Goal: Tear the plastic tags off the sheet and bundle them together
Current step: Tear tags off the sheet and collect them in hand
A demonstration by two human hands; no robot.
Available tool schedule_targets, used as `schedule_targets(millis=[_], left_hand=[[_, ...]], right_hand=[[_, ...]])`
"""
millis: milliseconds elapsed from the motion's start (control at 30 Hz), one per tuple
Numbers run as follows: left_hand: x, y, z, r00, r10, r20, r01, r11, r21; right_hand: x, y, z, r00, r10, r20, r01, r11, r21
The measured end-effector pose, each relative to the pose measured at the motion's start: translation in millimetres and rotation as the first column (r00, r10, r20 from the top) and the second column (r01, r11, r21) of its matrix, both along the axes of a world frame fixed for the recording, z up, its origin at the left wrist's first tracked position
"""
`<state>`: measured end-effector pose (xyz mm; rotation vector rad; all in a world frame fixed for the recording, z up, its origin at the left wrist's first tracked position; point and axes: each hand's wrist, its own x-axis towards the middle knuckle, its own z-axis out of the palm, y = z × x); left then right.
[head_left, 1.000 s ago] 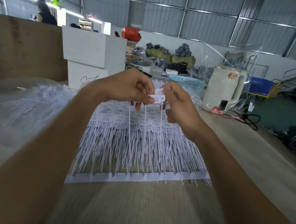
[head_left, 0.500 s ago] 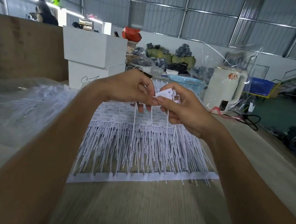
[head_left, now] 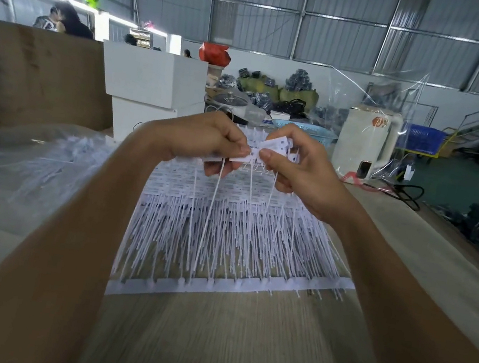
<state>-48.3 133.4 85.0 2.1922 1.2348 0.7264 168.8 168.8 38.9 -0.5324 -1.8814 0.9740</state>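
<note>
Head view, and nearest us is the wood-grain surface (head_left: 220, 351), bare forearms reaching out over it. Just beyond lies the sheet (head_left: 234, 243) of white plastic tags, flat on the surface, its joining strip along the near edge and a dense comb of thin tails running away to the printed tag heads at the far side. Above the far end, the left hand (head_left: 203, 141) and the right hand (head_left: 300, 166) meet, both pinching a small bunch of tags (head_left: 268, 151) by the flat heads, thumbs on top, three thin tails dangling down. These look feather-light and springy: heads stiff enough to pinch, tails whippy and likely to snag in their neighbours, so the flat head is the place to grip. Left of the sheet sits crinkled clear plastic wrap (head_left: 29, 173). Farther off, white boxes (head_left: 153, 83) and a white kettle (head_left: 366, 145).
</note>
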Motion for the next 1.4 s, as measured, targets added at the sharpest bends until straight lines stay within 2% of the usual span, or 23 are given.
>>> schedule_targets(millis=[100, 167, 233, 333, 400, 467, 533, 600, 667, 733, 800, 900, 1000, 1100, 1233, 1400], left_hand=[[-2, -4, 2, 0.989, -0.013, 0.149, 0.016, 1.000, -0.017], [-4, -4, 3, 0.966, -0.021, 0.256, 0.038, 0.998, -0.059], [-7, -4, 2, 0.944, -0.033, 0.328, 0.068, 0.993, -0.095], [-9, -2, -2, 0.915, -0.073, 0.397, 0.141, 0.979, -0.145], [-10, 0, -4, 0.905, -0.081, 0.417, 0.163, 0.972, -0.166], [-13, 1, -5, 0.914, -0.101, 0.394, 0.179, 0.969, -0.168], [-15, 1, -4, 0.929, -0.126, 0.348, 0.189, 0.970, -0.152], [-17, 0, 0, 0.956, -0.078, 0.284, 0.108, 0.990, -0.091], [-18, 1, 5, 0.984, 0.012, 0.176, -0.016, 1.000, 0.020], [-16, 2, 6, 0.995, 0.055, 0.079, -0.060, 0.996, 0.059], [-10, 1, 4, 0.999, 0.035, 0.012, -0.036, 0.999, 0.016], [-1, -1, 3, 0.994, -0.025, -0.104, 0.020, 0.999, -0.047], [2, -1, 6, 0.993, -0.060, -0.105, 0.052, 0.996, -0.071], [3, -1, 7, 0.987, -0.048, -0.153, 0.045, 0.999, -0.021], [-1, 5, 6, 0.996, 0.060, -0.062, -0.058, 0.998, 0.032], [1, 6, 4, 0.998, 0.059, -0.016, -0.059, 0.998, 0.030]], right_hand=[[-3, -6, 7, 1.000, 0.004, 0.012, -0.005, 0.995, 0.097], [-4, -10, 12, 0.999, -0.028, 0.031, 0.021, 0.973, 0.229], [-5, -12, 16, 0.985, -0.149, 0.083, 0.101, 0.901, 0.422], [-7, -14, 21, 0.942, -0.312, 0.125, 0.152, 0.727, 0.669], [-9, -13, 19, 0.931, -0.347, 0.117, 0.153, 0.658, 0.737], [-8, -9, 15, 0.912, -0.399, 0.093, 0.199, 0.629, 0.751], [3, -2, 13, 0.865, -0.501, 0.033, 0.367, 0.675, 0.640], [23, 7, 16, 0.799, -0.600, -0.037, 0.554, 0.712, 0.432], [43, 10, 19, 0.792, -0.603, -0.095, 0.604, 0.752, 0.265], [48, 11, 18, 0.837, -0.533, -0.125, 0.547, 0.822, 0.157], [39, 11, 17, 0.883, -0.453, -0.120, 0.462, 0.884, 0.065], [19, 7, 14, 0.922, -0.384, -0.048, 0.386, 0.922, 0.030], [5, 1, 9, 0.957, -0.281, 0.065, 0.276, 0.958, 0.081], [-8, -4, 6, 0.961, -0.245, 0.130, 0.229, 0.965, 0.130], [-12, -8, 8, 0.976, -0.154, 0.152, 0.159, 0.987, -0.023], [-17, -12, 3, 0.987, -0.085, 0.134, 0.107, 0.981, -0.161]])
